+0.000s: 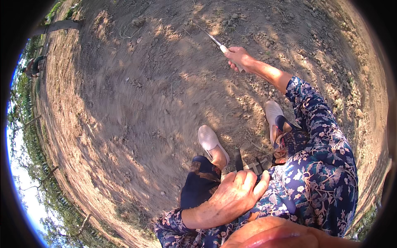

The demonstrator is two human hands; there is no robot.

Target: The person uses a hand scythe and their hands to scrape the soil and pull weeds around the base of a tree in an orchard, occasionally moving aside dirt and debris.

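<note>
My right hand (240, 59) is stretched out ahead over bare soil, its fingers wrapped around the pale handle of a long, thin metal tool (214, 41). The tool's narrow shaft points away to the upper left, and its far end blends into the ground, so I cannot tell its exact kind. Close to my body, my left hand (235, 192) is held at the waist with its fingers curled. Just beyond its knuckles a black strap-like piece (238, 159) shows. Whatever those fingers hold, if anything, is hidden beneath them.
Brown, crumbly soil (136, 95) with clods and dry stalks spreads around me, dappled with shade. My feet, in light shoes (208, 137), stand apart on it. A tree trunk (58, 27) rises at the far left, with another person (34, 66) near it. Trees line the left rim.
</note>
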